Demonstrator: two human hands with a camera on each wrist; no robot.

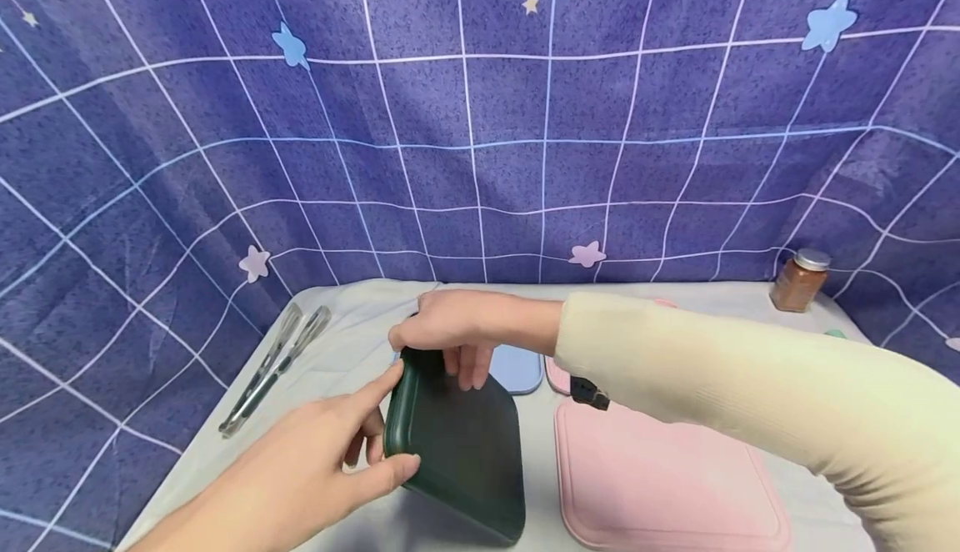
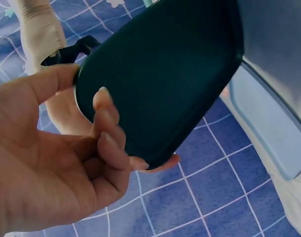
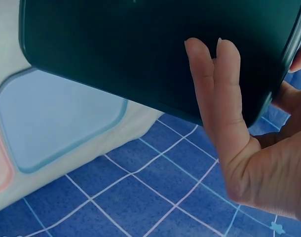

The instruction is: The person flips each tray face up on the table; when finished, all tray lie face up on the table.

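A dark green rectangular tray point(image 1: 468, 444) with rounded corners and a raised rim is tilted up on its side between both hands. My left hand point(image 1: 322, 452) grips its left edge, the thumb on the inner face and the other fingers behind it. At the far upper corner, my right hand point(image 1: 461, 323) pinches the tray, with several fingers laid along the inner face. The right wrist view shows two fingers point(image 3: 228, 94) stretched against the green surface. In the left wrist view, the tray's underside point(image 2: 155, 79) faces the camera, and curled fingers point(image 2: 111, 148) lie against it.
A large pink tray point(image 1: 660, 485) lies flat to the right. A light blue tray point(image 1: 517, 368) lies behind the green one, partly covered. Metal tongs point(image 1: 273, 377) rest at the left edge; a brown jar with a silver lid point(image 1: 801, 283) stands back right. A blue checked cloth point(image 1: 502, 102) hangs behind.
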